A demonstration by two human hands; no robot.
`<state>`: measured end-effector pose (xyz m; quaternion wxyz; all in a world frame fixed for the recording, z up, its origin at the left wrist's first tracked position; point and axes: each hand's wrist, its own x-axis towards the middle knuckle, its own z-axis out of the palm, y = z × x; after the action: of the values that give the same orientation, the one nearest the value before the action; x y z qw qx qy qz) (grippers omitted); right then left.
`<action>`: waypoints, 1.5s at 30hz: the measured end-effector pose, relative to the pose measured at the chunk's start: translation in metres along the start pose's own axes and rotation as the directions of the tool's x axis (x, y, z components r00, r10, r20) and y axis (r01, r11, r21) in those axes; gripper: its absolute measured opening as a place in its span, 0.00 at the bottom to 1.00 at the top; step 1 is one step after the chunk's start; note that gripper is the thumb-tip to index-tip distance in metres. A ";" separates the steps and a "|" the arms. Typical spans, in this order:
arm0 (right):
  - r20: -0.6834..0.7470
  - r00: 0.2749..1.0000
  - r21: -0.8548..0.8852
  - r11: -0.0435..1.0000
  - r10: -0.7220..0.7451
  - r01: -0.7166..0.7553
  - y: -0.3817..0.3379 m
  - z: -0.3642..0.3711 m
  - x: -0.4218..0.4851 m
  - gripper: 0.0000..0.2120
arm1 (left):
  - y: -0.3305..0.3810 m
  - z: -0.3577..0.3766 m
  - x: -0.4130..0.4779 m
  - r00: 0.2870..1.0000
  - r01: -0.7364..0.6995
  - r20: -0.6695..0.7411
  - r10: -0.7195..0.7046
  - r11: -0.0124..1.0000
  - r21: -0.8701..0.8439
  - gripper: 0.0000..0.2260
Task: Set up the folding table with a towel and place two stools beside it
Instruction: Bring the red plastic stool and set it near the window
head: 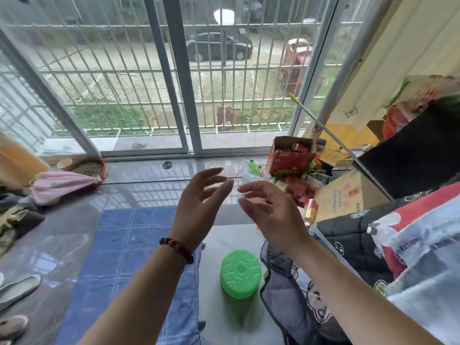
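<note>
A blue checked towel [129, 250] lies spread over a low flat surface in front of me, its right edge ending near a pale bare strip [224, 235]. A round green plastic stool [240, 273], collapsed flat, sits on that strip to the right of the towel. My left hand [199, 207] and my right hand [271, 210] hover above the far end, palms facing each other, fingers relaxed and spread, holding nothing. A bead bracelet is on my left wrist.
Sliding glass doors with bars [174, 83] stand ahead. A red carton [290, 158], bottles and cardboard boxes [341, 195] crowd the right. Dark patterned bedding [348, 242] lies at right. A pink cloth [62, 183], a tray of litter and shoes [17, 287] are at left.
</note>
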<state>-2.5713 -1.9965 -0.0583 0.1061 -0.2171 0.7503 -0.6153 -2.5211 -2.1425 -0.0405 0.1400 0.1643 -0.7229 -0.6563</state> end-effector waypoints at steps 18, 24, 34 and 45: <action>0.294 0.954 0.108 0.993 -0.066 0.036 -0.010 0.026 -0.047 0.05 | 0.004 -0.014 -0.116 0.894 0.119 -0.448 -0.026 0.977 0.179 0.10; 0.411 0.907 0.122 0.992 -0.089 0.043 -0.029 0.074 -0.073 0.09 | 0.000 -0.056 -0.163 0.814 0.138 -0.580 -0.029 0.980 0.144 0.11; 0.586 0.795 0.161 0.984 -0.158 0.077 -0.069 0.174 -0.158 0.07 | -0.012 -0.146 -0.277 0.723 0.160 -0.688 -0.056 0.983 0.088 0.11; 0.744 0.646 0.162 0.984 -0.169 0.070 -0.110 0.320 -0.278 0.09 | -0.033 -0.264 -0.429 0.558 0.142 -0.824 -0.101 0.990 -0.025 0.20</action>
<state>-2.1682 -2.1665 -0.0522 0.3800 -0.4954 0.5844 -0.5183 -2.0197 -2.2033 -0.0414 0.4109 0.5032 -0.5760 -0.4961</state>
